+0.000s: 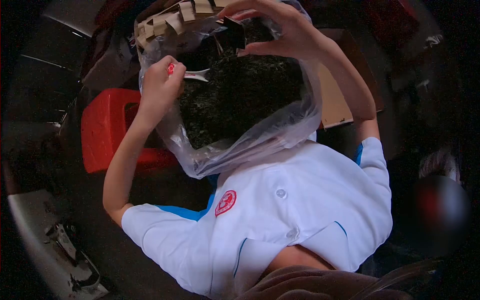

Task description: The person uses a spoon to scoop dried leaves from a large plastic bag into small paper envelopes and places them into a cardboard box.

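My left hand point(162, 82) is closed around a short pale tool point(196, 75) with red markings and a flared, notched tip. The tip points right, over a mass of dark, shredded, leaf-like material point(245, 100). That material fills a clear plastic bag point(235, 157), which lies open in front of my body. At the bag's far side, my right hand point(287, 32) curves its thumb and fingers around a small dark pouch-like piece point(234, 35). Shadow hides its exact shape and whether anything is inside.
Several tan paper pieces point(175, 22) are stacked along the far left rim. A red plastic stool point(102, 130) stands left of the bag, and a cardboard flap point(335, 95) lies to its right. The surroundings are dark.
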The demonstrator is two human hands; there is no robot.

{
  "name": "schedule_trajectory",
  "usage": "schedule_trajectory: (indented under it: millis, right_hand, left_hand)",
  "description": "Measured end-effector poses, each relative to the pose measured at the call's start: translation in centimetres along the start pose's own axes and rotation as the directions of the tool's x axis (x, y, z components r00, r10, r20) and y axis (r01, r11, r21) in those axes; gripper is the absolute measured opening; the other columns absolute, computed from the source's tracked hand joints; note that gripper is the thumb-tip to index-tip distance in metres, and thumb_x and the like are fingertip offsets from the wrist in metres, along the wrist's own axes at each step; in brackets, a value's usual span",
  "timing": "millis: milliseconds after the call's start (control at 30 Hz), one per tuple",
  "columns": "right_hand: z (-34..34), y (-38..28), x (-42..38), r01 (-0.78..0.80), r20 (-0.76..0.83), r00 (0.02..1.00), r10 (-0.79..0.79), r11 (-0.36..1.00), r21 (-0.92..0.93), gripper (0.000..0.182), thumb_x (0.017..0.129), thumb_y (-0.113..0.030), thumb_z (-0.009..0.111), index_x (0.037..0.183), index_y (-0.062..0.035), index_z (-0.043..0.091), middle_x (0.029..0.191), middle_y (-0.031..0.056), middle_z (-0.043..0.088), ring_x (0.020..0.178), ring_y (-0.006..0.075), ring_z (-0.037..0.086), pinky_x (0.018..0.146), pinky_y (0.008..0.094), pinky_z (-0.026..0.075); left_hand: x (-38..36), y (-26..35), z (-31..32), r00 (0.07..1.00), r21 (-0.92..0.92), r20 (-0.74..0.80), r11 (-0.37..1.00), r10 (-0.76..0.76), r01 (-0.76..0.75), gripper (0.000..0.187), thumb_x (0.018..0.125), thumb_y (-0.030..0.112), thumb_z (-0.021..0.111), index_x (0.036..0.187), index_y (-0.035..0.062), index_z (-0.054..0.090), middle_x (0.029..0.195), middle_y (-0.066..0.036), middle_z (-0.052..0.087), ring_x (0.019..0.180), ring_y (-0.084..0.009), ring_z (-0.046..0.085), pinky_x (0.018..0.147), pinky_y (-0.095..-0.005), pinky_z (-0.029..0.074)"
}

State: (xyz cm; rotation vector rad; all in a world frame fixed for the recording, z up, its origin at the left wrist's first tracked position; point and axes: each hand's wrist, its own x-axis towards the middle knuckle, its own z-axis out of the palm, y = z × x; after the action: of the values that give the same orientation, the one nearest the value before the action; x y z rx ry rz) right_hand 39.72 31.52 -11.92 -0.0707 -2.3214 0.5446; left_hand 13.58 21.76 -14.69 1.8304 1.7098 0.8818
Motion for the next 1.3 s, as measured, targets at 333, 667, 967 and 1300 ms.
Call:
schedule_trajectory:
  millis: [333, 667, 967, 1300]
  right_hand:
    - [0.9, 0.5, 0.4, -0.079, -0.074, 0.994, 0.083, 0.995, 0.061, 0.054, 0.076, -0.013, 0.074, 0.121, -0.0018, 0.047, 0.114, 0.0108, 0.052, 0.103, 0.0186, 0.054, 0.088, 0.0301, 0.048]
    - [1.5, 0.5, 0.0, -0.205, 0.025, 0.979, 0.204, 0.977, 0.059, 0.052, 0.078, -0.016, 0.073, 0.12, -0.0011, 0.046, 0.113, 0.0132, 0.054, 0.101, 0.0226, 0.056, 0.086, 0.0332, 0.048]
    - [4.4, 1.9, 0.1, -0.042, -0.07, 0.997, 0.032, 0.987, -0.157, 0.051, 0.073, -0.021, 0.077, 0.115, -0.0051, 0.053, 0.109, 0.0096, 0.058, 0.101, 0.0219, 0.058, 0.086, 0.0331, 0.049]
    - [2.8, 0.3, 1.0, -0.217, 0.026, 0.975, 0.219, 0.975, -0.056, 0.054, 0.076, -0.019, 0.074, 0.117, -0.0004, 0.046, 0.11, 0.0164, 0.055, 0.102, 0.0287, 0.056, 0.086, 0.0354, 0.046]
  left_hand:
    - [-1.1, -0.9, -1.8, 0.916, -0.393, 0.121, 0.829, -0.384, 0.399, 0.018, 0.093, 0.02, 0.048, 0.082, 0.0068, 0.054, 0.058, 0.004, 0.044, 0.043, -0.0021, 0.037, 0.038, -0.017, 0.027]
    - [-2.9, -0.8, -6.1, 0.933, -0.472, -0.026, 0.827, -0.36, 0.306, 0.019, 0.093, 0.02, 0.048, 0.081, 0.0069, 0.054, 0.056, 0.004, 0.044, 0.037, 0.0005, 0.032, 0.032, -0.0155, 0.022]
    - [-2.5, 2.2, -7.3, 0.937, -0.424, -0.1, 0.867, -0.334, 0.264, 0.019, 0.093, 0.022, 0.049, 0.083, 0.0073, 0.055, 0.055, 0.006, 0.041, 0.039, 0.0017, 0.029, 0.032, -0.0142, 0.021]
    - [-2.0, 2.8, -7.4, 0.965, -0.406, -0.12, 0.898, -0.235, 0.168, 0.019, 0.093, 0.023, 0.049, 0.083, 0.007, 0.056, 0.055, 0.007, 0.041, 0.041, 0.002, 0.031, 0.032, -0.0134, 0.021]
